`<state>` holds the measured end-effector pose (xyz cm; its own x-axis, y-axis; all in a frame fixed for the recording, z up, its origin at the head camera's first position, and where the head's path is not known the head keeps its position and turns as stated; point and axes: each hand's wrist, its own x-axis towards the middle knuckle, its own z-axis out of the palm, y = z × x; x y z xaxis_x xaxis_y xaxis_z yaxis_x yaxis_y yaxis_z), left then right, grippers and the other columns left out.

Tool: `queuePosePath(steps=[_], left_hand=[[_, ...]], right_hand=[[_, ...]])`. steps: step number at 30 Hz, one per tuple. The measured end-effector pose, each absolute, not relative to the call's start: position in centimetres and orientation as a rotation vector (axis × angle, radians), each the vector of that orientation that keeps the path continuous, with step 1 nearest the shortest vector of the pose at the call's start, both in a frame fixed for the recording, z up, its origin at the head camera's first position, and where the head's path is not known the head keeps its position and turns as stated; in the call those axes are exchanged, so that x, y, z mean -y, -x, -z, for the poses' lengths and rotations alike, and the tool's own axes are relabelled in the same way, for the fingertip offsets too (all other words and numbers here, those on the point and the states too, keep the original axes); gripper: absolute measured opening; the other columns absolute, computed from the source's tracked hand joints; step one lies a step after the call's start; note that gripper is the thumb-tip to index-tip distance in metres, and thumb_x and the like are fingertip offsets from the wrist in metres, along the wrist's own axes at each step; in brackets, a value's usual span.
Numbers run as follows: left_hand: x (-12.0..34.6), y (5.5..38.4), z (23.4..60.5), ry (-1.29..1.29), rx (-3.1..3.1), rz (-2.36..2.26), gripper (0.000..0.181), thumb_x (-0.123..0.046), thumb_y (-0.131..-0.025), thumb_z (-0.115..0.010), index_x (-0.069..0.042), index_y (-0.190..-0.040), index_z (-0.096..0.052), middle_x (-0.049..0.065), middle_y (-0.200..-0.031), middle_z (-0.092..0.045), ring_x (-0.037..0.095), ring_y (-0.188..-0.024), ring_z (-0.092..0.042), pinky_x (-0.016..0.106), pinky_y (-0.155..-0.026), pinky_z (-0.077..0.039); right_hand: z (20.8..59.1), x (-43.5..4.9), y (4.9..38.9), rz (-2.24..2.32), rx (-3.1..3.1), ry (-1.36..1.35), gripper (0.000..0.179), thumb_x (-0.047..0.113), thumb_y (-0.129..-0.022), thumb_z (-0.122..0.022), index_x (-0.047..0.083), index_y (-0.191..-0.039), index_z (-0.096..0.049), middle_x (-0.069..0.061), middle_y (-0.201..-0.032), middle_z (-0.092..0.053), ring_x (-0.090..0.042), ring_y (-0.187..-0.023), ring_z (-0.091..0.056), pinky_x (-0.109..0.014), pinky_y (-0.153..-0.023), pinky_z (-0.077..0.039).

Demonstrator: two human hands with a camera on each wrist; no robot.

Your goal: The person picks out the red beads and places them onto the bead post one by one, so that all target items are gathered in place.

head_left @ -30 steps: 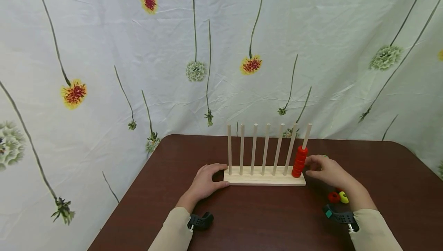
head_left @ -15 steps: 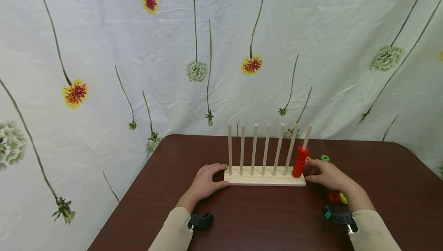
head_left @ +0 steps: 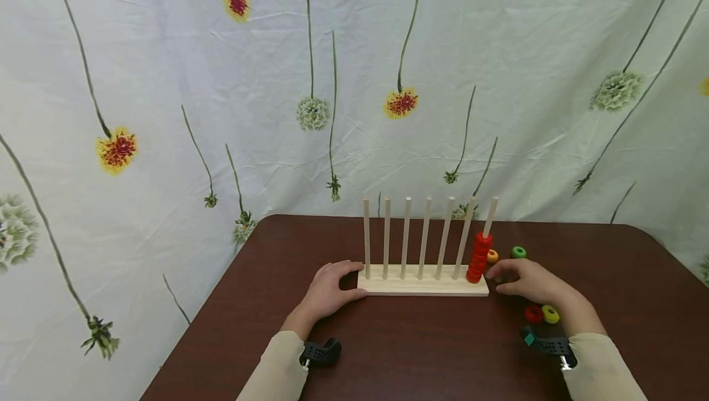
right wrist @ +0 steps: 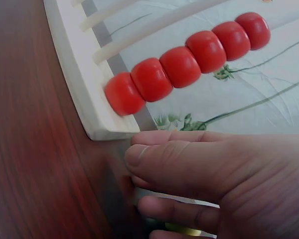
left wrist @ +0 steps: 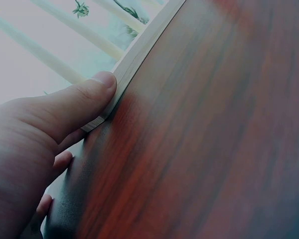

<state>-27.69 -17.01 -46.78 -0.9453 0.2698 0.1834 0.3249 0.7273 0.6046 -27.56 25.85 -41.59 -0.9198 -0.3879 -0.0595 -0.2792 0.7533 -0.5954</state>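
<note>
A wooden peg abacus (head_left: 423, 288) stands upright on the dark table, a row of several pegs rising from its pale base. Several red beads (head_left: 479, 258) are stacked on its rightmost peg; the other pegs are bare. My left hand (head_left: 327, 295) holds the base's left end, its thumb (left wrist: 92, 94) on the front edge and fingers behind. Just off the right end is my right hand (head_left: 526, 281), fingers loosely bent and nothing seen between them. In the right wrist view, the thumb (right wrist: 179, 162) lies near the base's corner, below the red beads.
Behind the right hand lie an orange bead (head_left: 492, 257) and a green bead (head_left: 518, 252). Nearer the right wrist are a loose red bead (head_left: 533, 313) and a yellow bead (head_left: 551, 314). A flowered cloth (head_left: 354, 112) hangs behind the table (head_left: 410, 352).
My right hand came in to the abacus's right end, then drew back slightly to the right. The orange and green beads behind it have come into view. The left hand stays in place.
</note>
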Motion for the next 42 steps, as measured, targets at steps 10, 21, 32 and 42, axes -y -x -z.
queuePosePath(steps=[10, 21, 32, 42], left_hand=[[17.0, 27.7, 46.8, 0.482, 2.845, 1.018, 0.056, -0.040, -0.085, -0.079, -0.022, -0.135, -0.064, 0.004, -0.142, -0.060, 0.030, -0.141, -0.046, 0.056, -0.121, -0.026], [16.9, 27.7, 46.6, 0.493, 2.835, 1.029, 0.056, -0.040, -0.085, -0.079, -0.021, -0.135, -0.064, 0.003, -0.142, -0.061, 0.030, -0.141, -0.047, 0.057, -0.121, -0.026], [16.9, 27.7, 46.6, 0.500, 2.835, 1.021, 0.056, -0.040, -0.085, -0.079, -0.022, -0.135, -0.064, 0.003, -0.142, -0.061, 0.029, -0.141, -0.047, 0.057, -0.121, -0.025], [17.0, 27.8, 46.8, 0.495, 2.848, 1.010, 0.056, -0.041, -0.085, -0.079, -0.022, -0.136, -0.063, 0.004, -0.143, -0.060, 0.030, -0.141, -0.046, 0.057, -0.121, -0.025]], right_hand=[[41.3, -26.8, 27.2, 0.937, -2.675, 0.475, 0.013, 0.008, -0.088, -0.072, 0.007, -0.101, -0.070, -0.003, -0.081, -0.056, -0.019, -0.076, -0.051, -0.030, -0.067, -0.042], [40.6, -28.4, 26.8, 0.919, -2.570, 0.548, 0.018, 0.010, -0.088, -0.073, 0.005, -0.104, -0.069, -0.002, -0.082, -0.056, -0.012, -0.074, -0.051, -0.024, -0.064, -0.043], [40.4, -29.9, 26.4, 0.928, -2.425, 0.435, 0.031, 0.006, -0.084, -0.077, 0.002, -0.111, -0.063, -0.008, -0.091, -0.050, -0.022, -0.082, -0.047, -0.026, -0.063, -0.044], [41.1, -29.9, 26.9, 0.894, -2.518, 0.453, 0.019, 0.010, -0.084, -0.077, 0.005, -0.100, -0.067, -0.004, -0.083, -0.055, -0.019, -0.078, -0.050, -0.027, -0.063, -0.045]])
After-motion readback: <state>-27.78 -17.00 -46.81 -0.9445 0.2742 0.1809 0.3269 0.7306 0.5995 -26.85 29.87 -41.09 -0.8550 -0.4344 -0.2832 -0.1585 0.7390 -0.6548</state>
